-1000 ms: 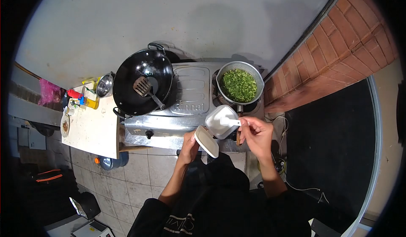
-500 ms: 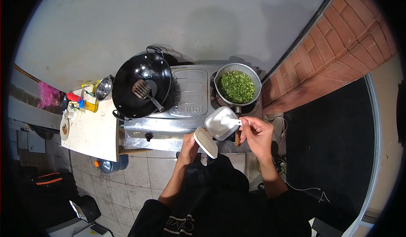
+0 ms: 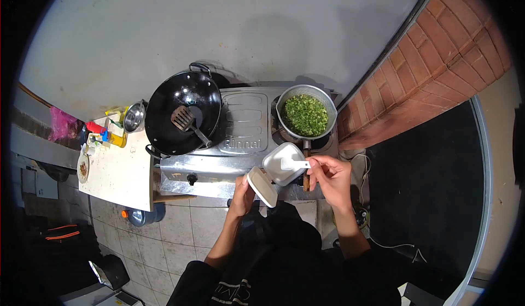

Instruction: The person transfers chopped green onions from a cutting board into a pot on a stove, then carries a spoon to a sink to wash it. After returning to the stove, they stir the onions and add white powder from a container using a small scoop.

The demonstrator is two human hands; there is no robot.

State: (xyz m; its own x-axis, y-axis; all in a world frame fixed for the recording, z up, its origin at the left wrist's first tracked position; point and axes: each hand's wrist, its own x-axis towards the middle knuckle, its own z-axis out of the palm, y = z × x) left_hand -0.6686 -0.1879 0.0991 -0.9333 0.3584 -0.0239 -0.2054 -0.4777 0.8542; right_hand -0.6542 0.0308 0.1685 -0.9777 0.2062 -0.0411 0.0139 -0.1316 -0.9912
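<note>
A white plastic container point(image 3: 269, 164) with its hinged lid point(image 3: 261, 188) flipped open is gripped by my left hand point(image 3: 241, 198) at the lid side. White contents show inside it. Pinched in my right hand point(image 3: 332, 181) is a small white spoon point(image 3: 301, 164), its bowl over the container's mouth. Whether the spoon carries anything is hard to tell, white on white. Just beyond both hands, a metal saucepan point(image 3: 280, 113) full of chopped green vegetables point(image 3: 306, 116) sits on the right burner, its handle pointing toward me.
On the stove point(image 3: 243, 117)'s left side stands a black wok point(image 3: 164, 93) holding a slotted spatula point(image 3: 184, 120). A white table point(image 3: 117, 177) at left carries a metal bowl point(image 3: 134, 117), bottles and a plate point(image 3: 83, 166). A brick pillar point(image 3: 404, 76) borders the right.
The container has shifted slightly left with my left hand. The spoon has moved a little left and down, and its handle lies more level over the container.
</note>
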